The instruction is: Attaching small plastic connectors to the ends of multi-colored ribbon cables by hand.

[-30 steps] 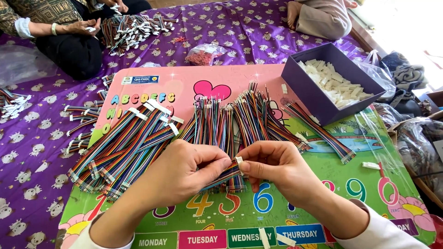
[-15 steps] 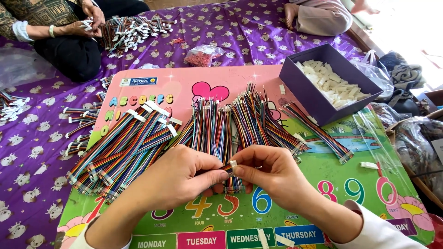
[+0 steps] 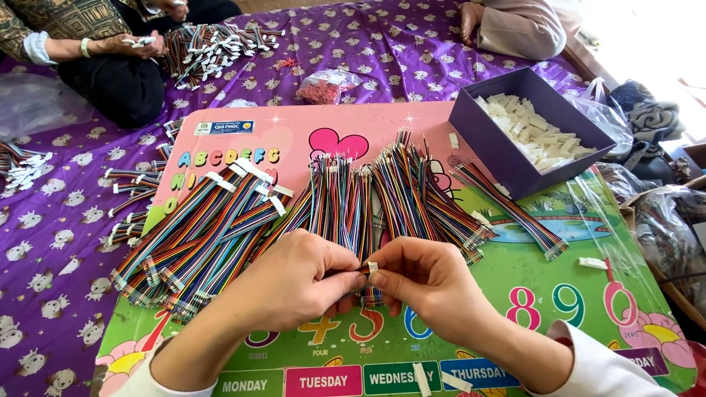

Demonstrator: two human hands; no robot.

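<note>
Pinching a small white connector [image 3: 373, 267] with my right hand [image 3: 434, 283], my left hand [image 3: 294, 283] clamped on thin wires [image 3: 351, 273]; light and floppy, best gripped near the ends.

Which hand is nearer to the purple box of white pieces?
Right. The right hand lies below and left of the purple box, across the wire bundles. The left hand is farther left.
</note>
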